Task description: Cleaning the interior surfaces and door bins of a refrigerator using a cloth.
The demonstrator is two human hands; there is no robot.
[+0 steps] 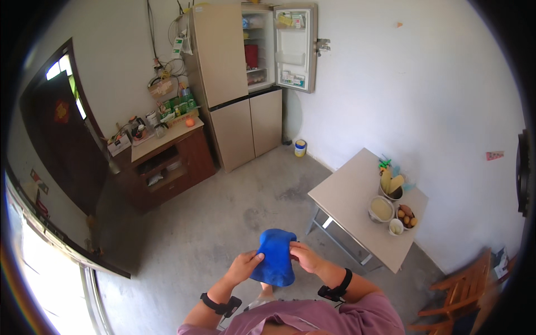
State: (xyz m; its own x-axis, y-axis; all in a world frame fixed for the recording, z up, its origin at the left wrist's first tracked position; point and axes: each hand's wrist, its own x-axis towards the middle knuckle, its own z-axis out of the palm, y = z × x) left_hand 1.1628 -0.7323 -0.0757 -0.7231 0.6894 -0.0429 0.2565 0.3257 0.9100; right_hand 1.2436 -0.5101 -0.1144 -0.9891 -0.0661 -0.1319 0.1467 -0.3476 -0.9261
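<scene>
A blue cloth [275, 259] is held up in front of me, between both hands, above the grey concrete floor. My left hand [247, 264] grips its left edge, with the thumb lying on top of the fabric. On the other side, my right hand [305, 256] has the cloth's right edge between thumb and fingers; some of its fingertips are hidden by the fabric. The cloth's top edge curls over, and darker patches show near its lower end.
A beige refrigerator [224, 58] has its upper right door [295, 50] swung open. A table [343, 188] at right bears bowls of food. Also in view are a wooden cabinet [194, 155], a small bucket [300, 148] by the wall and a wooden chair [460, 289] at lower right.
</scene>
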